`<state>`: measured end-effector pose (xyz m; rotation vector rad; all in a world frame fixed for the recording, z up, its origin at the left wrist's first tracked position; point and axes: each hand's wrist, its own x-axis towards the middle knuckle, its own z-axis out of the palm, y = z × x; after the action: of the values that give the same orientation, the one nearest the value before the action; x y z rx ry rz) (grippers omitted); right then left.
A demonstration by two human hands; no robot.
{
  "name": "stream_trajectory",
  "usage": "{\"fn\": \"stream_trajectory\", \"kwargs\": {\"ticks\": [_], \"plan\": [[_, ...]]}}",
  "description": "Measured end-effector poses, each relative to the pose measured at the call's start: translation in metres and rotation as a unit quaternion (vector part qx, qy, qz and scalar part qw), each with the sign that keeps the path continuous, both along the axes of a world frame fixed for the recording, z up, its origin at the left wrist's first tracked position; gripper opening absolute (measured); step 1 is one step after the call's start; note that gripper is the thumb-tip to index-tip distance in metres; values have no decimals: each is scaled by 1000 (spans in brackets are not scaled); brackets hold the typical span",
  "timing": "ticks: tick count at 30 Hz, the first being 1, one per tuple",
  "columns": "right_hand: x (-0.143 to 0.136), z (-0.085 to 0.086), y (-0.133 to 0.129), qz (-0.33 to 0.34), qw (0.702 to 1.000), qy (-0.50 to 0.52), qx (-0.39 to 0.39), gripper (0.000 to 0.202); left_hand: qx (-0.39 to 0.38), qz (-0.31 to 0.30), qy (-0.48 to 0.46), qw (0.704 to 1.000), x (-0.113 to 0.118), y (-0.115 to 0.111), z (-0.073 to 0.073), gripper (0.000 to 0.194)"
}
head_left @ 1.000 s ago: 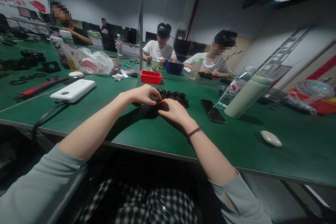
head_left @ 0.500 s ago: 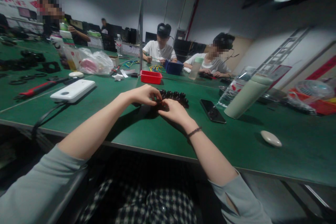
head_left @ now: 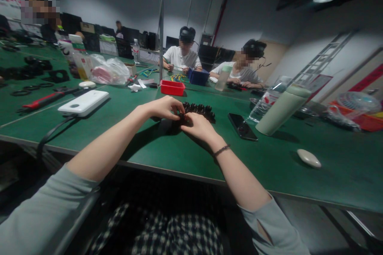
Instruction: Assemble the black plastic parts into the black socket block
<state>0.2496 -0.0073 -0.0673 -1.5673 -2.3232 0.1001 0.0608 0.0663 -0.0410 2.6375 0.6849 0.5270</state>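
Note:
Both of my hands meet over the green table [head_left: 167,151], a little beyond its front edge. My left hand [head_left: 166,107] arches down with its fingers bent and closed on a small dark piece [head_left: 181,116]. From the other side my right hand [head_left: 199,125] pinches at the same piece, thumb and fingertips together. What kind of piece it is I cannot make out, as the fingers cover most of it. Just behind my right hand lies a group of black, knobbly parts [head_left: 200,108] set close together in rows.
A phone [head_left: 242,126], a green flask [head_left: 283,109] and a white oval object [head_left: 309,158] are on the right. A red tray [head_left: 172,87] stands ahead. On the left are a white power bank [head_left: 83,103] with a cable and a red-black tool [head_left: 44,99]. Co-workers sit opposite.
My hands stay almost in place at the small dark piece, with only slight finger movement. At the far left, a person has shifted further left.

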Motion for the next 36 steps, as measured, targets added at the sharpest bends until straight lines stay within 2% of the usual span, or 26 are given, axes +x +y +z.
{"fn": "stream_trajectory", "kwargs": {"ticks": [16,36], "plan": [[0,1,0,3,1000,2,-6,31,-11,-3,11,1000,0,-1,2,30],[0,1,0,-2,1000,1,-7,27,-16,3,23,1000,-1,-2,4,33]]}}
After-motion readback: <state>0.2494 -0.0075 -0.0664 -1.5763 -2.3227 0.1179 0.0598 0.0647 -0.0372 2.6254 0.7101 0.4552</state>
